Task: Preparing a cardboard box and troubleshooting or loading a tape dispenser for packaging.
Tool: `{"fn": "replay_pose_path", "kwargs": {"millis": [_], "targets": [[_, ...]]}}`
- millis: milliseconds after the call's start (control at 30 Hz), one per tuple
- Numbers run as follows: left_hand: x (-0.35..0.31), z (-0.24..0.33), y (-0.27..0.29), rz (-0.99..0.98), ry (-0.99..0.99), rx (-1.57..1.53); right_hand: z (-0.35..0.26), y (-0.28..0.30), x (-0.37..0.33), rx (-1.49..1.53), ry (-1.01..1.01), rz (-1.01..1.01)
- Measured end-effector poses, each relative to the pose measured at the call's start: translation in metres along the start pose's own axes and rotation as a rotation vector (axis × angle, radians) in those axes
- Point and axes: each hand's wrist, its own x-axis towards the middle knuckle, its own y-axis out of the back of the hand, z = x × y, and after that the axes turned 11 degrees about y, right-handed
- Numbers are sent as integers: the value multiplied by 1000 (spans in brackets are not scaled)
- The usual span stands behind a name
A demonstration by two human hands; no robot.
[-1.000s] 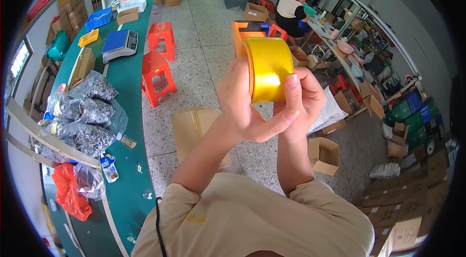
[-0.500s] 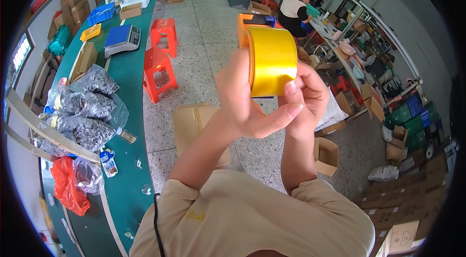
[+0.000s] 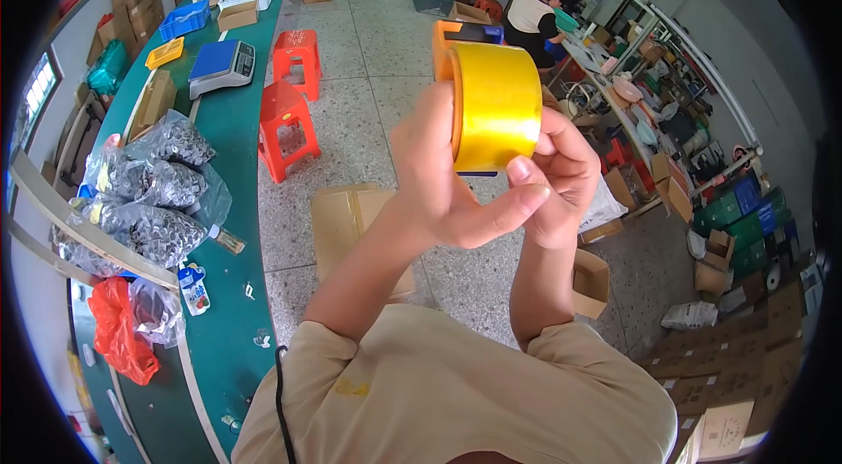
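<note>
A roll of shiny yellow packing tape (image 3: 500, 104) is held up in front of my chest, mounted on an orange and dark blue tape dispenser (image 3: 446, 36) that shows behind its upper left. My left hand (image 3: 430, 170) wraps round the left side of the dispenser, its thumb stretched across below the roll; its other fingers are hidden behind. My right hand (image 3: 561, 174) is at the roll's lower right, thumb and curled fingers pinched close against the tape's edge. Whether a loose tape end is between those fingers cannot be made out.
On the left runs a green workbench (image 3: 230, 297) with clear bags of metal parts (image 3: 158, 236), a red plastic bag (image 3: 121, 332) and a scale (image 3: 221, 65). Red stools (image 3: 285, 126) stand beside it. Cardboard (image 3: 351, 218) lies on the floor; a person (image 3: 531, 21) sits at the right bench.
The tape roll has shifted slightly upward and right and turned a little. My right hand has moved slightly right with it; the left hand keeps its grip.
</note>
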Motion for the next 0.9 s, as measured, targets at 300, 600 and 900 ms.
{"fn": "replay_pose_path", "kwargs": {"millis": [300,600,900], "targets": [[-6,-4,7,-54,49,201,14,13,0,-42,37,123],[1,-4,8,-27,323,-116,18,4,6,-118,-67,13],[-2,-13,7,-95,338,-237,21,1,6,-195,-69,173]]}}
